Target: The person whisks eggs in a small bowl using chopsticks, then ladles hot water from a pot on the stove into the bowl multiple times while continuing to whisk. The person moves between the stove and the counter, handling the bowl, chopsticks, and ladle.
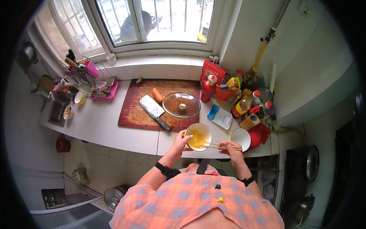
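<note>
My left hand (183,142) grips the rim and side of a white bowl (209,134) at the counter's front edge. Yellow liquid that looks like beaten egg (196,139) lies in the bowl. A pair of chopsticks (216,146) is held in my right hand (232,151), with the tips in the liquid. An empty white bowl (241,138) stands just beyond my right hand. Behind the held bowl, a wooden cutting board (131,114) carries a cleaver (151,106), a piece of carrot (157,95) and a glass pot lid (182,100).
A white and blue packet (221,116), a red bottle (208,88), an oil bottle (244,105) and a red cloth (258,136) crowd the right side. A pink utensil rack (107,93) and small bowls stand left, near the sink (58,110). The window (160,25) is behind.
</note>
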The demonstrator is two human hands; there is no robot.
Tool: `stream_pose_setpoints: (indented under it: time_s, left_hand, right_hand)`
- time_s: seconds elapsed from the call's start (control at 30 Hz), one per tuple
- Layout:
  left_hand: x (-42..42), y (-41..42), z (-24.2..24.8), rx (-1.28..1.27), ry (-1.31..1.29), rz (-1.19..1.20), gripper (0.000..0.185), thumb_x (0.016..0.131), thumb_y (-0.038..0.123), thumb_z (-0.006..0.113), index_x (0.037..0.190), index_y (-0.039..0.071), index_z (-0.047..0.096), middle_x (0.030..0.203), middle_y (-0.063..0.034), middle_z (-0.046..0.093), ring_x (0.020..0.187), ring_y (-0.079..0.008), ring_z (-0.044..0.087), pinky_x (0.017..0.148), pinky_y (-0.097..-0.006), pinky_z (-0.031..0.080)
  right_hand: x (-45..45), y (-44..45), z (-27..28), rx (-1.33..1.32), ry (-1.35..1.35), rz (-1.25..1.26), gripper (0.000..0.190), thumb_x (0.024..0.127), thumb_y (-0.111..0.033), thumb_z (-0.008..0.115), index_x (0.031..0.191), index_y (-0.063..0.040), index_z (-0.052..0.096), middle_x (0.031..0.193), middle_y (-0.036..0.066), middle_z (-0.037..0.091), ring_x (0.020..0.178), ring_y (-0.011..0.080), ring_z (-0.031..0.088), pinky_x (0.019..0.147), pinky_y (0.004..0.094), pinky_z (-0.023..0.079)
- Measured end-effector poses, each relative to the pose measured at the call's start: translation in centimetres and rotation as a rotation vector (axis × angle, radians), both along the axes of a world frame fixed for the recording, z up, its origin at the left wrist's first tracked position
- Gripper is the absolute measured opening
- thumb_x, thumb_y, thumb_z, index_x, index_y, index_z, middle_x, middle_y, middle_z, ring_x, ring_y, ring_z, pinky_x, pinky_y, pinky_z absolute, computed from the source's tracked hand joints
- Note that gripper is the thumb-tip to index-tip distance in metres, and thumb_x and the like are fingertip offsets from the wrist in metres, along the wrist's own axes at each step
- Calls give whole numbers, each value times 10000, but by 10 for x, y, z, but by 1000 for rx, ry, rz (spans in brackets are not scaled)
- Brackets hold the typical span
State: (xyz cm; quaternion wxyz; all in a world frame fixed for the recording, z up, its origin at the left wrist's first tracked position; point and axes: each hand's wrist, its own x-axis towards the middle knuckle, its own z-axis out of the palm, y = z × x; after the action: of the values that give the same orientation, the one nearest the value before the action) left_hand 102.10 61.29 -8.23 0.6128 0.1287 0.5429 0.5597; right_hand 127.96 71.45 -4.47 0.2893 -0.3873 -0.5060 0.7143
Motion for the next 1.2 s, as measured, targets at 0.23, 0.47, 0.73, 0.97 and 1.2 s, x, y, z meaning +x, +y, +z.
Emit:
stream_pose_setpoints:
  time_s: [0.23,0.47,0.73,0.97,1.2]
  left_hand:
    - [10,2,11,2,33,38,542,894,289,653,1338,88,417,1219,-87,559,1047,-215,630,704,-426,619]
    - [22,5,21,-11,78,41,537,902,288,643,1341,81,414,1231,-96,545,1087,-217,610,715,-429,619]
    - [36,-5,17,-15,57,50,555,906,287,639,1355,71,395,1241,-101,538,1080,-213,613,726,-424,618]
    - [43,-14,10,-50,79,68,551,908,283,640,1349,63,395,1236,-116,535,1068,-229,615,719,-433,615]
    - [54,-13,6,-44,40,43,544,899,283,648,1337,67,409,1215,-114,545,1069,-231,611,705,-442,617]
  right_hand:
    - [4,9,-3,-77,30,72,327,1006,-277,559,1058,28,667,1015,122,694,903,201,693,819,341,589]
    - [18,20,-3,-47,48,139,334,998,-292,572,1105,15,647,990,116,697,913,208,697,832,338,587]
    - [30,21,-7,-17,89,165,352,1008,-296,552,1080,34,652,1003,132,695,917,226,702,811,346,592]
    - [39,14,-11,-27,71,148,360,1000,-306,565,1066,32,670,986,120,705,899,198,700,817,317,582]
    - [53,10,-14,-47,92,88,346,1009,-294,548,1072,26,665,1000,115,702,921,224,703,822,343,590]
